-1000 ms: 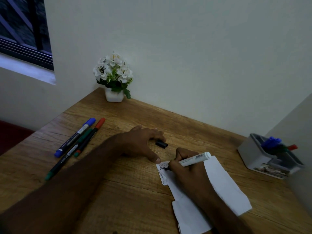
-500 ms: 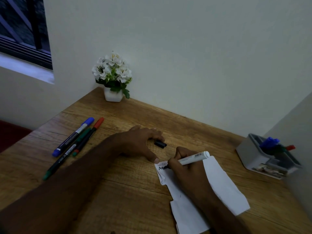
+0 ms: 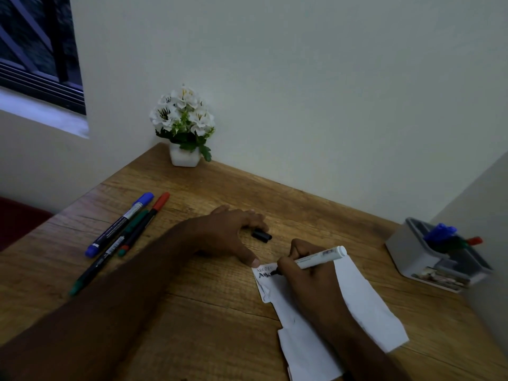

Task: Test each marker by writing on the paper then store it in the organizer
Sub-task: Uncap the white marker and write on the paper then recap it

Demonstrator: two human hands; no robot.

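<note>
Two hands were in view, the left hand (image 3: 228,233) mid-frame and the right hand (image 3: 308,273) just right of it. Four capped markers (image 3: 125,218) lay at centre left; one white marker (image 3: 320,257) was at centre. There was one black cap (image 3: 262,235), one paper (image 3: 354,301), one organizer (image 3: 406,248) at the right edge and one flower pot (image 3: 183,158) at upper centre.

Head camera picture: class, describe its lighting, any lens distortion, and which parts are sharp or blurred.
Head view: dim, bluish light; no glare; the wall lines and table edges bow, a wide-angle effect. Head view: the flower pot and writing on the paper look fairly sharp; the left forearm in the near corner is dark and soft.
</note>
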